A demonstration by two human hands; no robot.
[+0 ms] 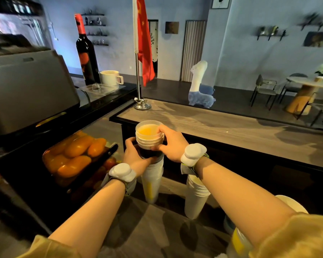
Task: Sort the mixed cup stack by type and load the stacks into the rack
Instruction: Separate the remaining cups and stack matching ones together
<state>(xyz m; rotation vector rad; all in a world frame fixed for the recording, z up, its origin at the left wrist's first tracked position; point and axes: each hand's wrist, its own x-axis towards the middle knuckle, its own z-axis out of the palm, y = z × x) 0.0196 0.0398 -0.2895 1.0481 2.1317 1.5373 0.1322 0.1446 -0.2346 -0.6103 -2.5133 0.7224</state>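
Observation:
A tall mixed cup stack [151,181] stands on the low counter in front of me. Its lower cups are white with a yellow stripe, a dark cup [147,152] sits higher up, and a few frosted white cups [149,135] top it. My left hand [135,157] grips the dark cup from the left. My right hand [171,141] pinches the frosted top cups at their rim and side. A second stack of white cups [196,196] stands to the right, partly behind my right forearm. More cups [238,241] lie at the lower right edge.
A raised wooden bar top [222,127] runs behind the stack, with a flag stand [142,105] on its left end. A display case of orange fruit [75,157] sits at left, under a grey machine [30,90]. A wine bottle [86,53] and mug [110,77] stand behind.

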